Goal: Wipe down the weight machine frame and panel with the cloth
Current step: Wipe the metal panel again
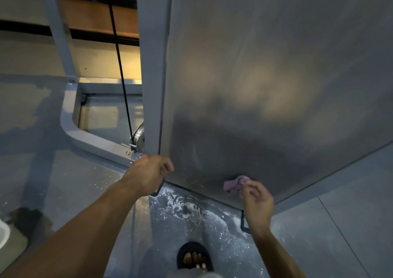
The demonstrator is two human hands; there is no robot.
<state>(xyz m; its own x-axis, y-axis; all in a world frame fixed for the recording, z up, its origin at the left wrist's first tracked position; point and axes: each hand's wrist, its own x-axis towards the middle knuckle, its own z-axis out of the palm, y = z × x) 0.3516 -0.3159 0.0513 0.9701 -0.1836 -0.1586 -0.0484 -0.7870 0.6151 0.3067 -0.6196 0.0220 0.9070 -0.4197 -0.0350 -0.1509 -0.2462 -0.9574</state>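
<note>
A large grey metal panel (265,75) of the weight machine fills the upper right of the head view. Its grey frame upright (153,64) runs down the panel's left edge. My right hand (257,201) pinches a small bunched pink cloth (235,183) against the panel near its bottom edge. My left hand (152,172) has its fingers curled round the panel's lower left corner, where the frame upright ends.
A black cable (119,64) runs down to a metal pulley (138,136) left of the upright. The curved grey base frame (70,126) lies on the floor. White specks cover the wet grey floor (191,209). My sandalled foot (194,256) stands below.
</note>
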